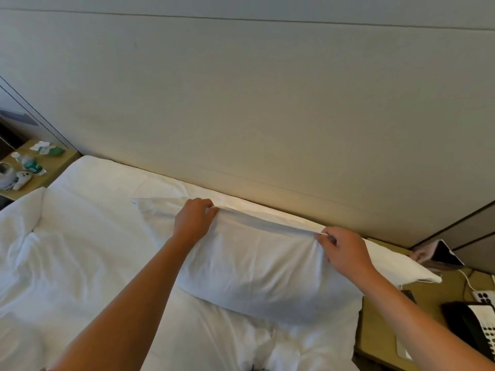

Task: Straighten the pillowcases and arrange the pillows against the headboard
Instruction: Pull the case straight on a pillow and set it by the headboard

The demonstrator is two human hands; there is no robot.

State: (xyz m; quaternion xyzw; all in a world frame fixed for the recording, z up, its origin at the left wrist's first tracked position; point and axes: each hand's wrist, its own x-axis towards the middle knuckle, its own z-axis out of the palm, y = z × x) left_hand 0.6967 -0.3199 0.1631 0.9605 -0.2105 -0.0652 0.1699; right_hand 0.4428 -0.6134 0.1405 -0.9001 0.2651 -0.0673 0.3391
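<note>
A white pillow [257,266] lies on the bed, its long side parallel to the beige headboard [241,108]. My left hand [194,219] pinches the far edge of the pillowcase near its left end. My right hand [344,250] pinches the same edge further right. The fabric between the two hands is pulled taut into a straight fold. A second white pillow [393,259] lies behind it at the right, partly hidden, its corner hanging over the nightstand. Flat pillowcase fabric [152,207] sticks out left of my left hand.
A rumpled white duvet [67,250] covers the bed to the left and in front. The left nightstand [32,167] holds a bottle, a controller and packets. The right nightstand [380,333] holds a telephone [474,333], cables and a tablet [444,254].
</note>
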